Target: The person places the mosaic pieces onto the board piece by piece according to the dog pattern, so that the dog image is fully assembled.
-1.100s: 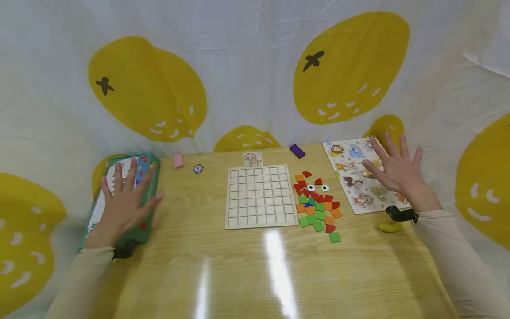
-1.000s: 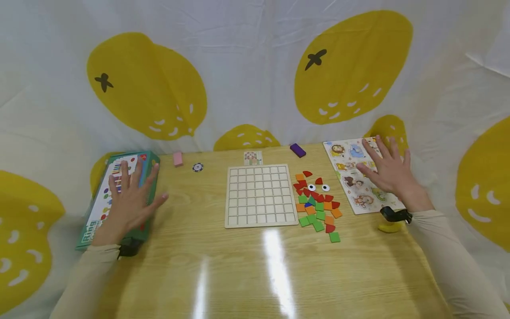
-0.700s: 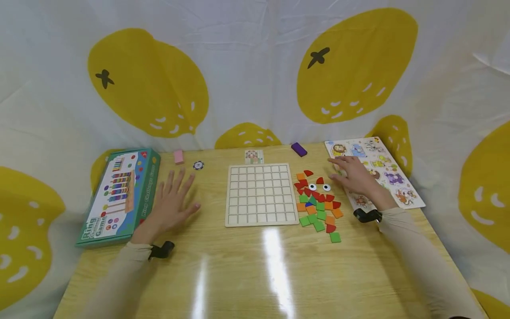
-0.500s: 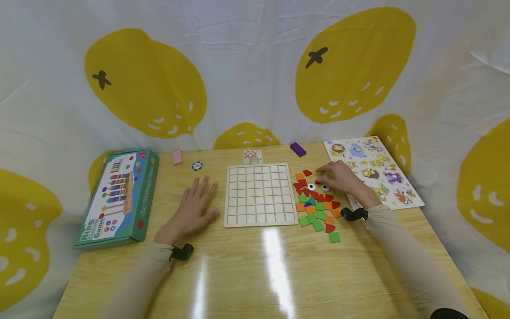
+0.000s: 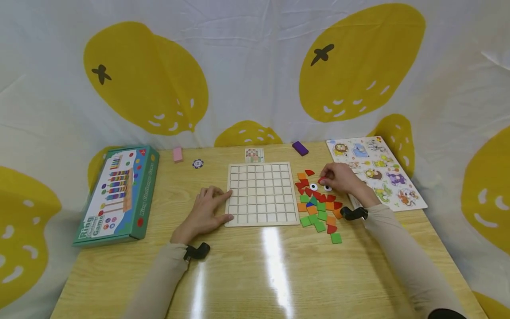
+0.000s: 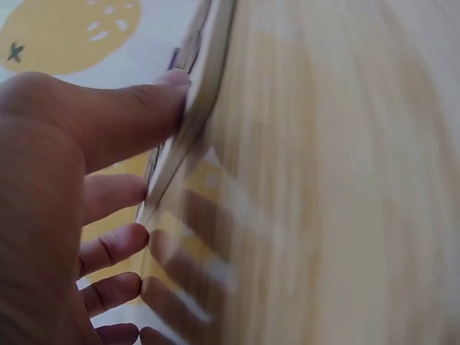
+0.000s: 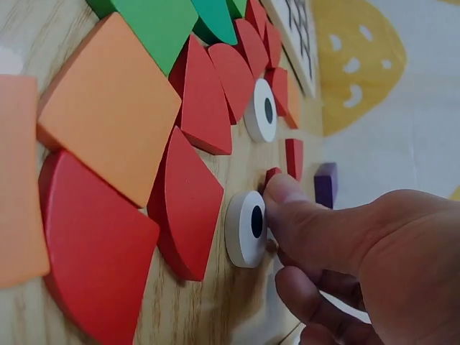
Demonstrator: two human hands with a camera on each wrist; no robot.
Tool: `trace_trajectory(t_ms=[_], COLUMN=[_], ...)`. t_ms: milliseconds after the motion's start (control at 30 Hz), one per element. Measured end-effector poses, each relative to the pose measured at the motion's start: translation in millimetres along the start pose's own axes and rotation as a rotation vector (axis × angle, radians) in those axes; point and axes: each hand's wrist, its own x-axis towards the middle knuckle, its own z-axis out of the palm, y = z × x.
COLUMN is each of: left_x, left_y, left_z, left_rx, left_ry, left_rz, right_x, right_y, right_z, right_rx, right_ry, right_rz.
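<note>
A wooden grid board lies flat at the middle of the table. At its left edge is my left hand; thumb and index finger touch the rim, as the left wrist view also shows, and the other fingers are loosely bent. My right hand pinches a red quarter-round piece between thumb and fingers, mostly hidden by the thumb. Right beside that hand sit two white eye discs with black dots. Red, orange and green flat wooden pieces lie loosely right of the board, some overlapping.
A green Ring Challenge Game box stands at the left. An animal puzzle board lies at the right. Along the back are a pink block, a round chip, a picture card and a purple block.
Both hands have moved inward from the box and the animal puzzle. My left hand now touches the grid board's edge, and my right hand has taken hold of a red piece.
</note>
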Motion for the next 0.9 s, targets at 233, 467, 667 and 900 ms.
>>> trace_trajectory(t_ms=[233,467,667,900], left_x=[-2.4,-2.4,-2.7,-3.4], left_y=[-8.7,-10.0,-9.0,-8.4], left_z=[7.5,11.9,12.2,11.6], left_rx=[-0.044,-0.040,-0.044,-0.044], left_ry=[0.051,0.111,0.123,0.095], left_rz=[-0.016,-0.016,-0.030,-0.063], right_x=[-1,7,23,49], right_y=[0,-21,-42,-63], right_z=[6.1,11.1,15.3,24.4], right_rx=[0.101,0.384,0.673,0.849], right_ry=[0.069,0.154,0.226,0.265], right_rz=[0.016,0.099,0.097,0.005])
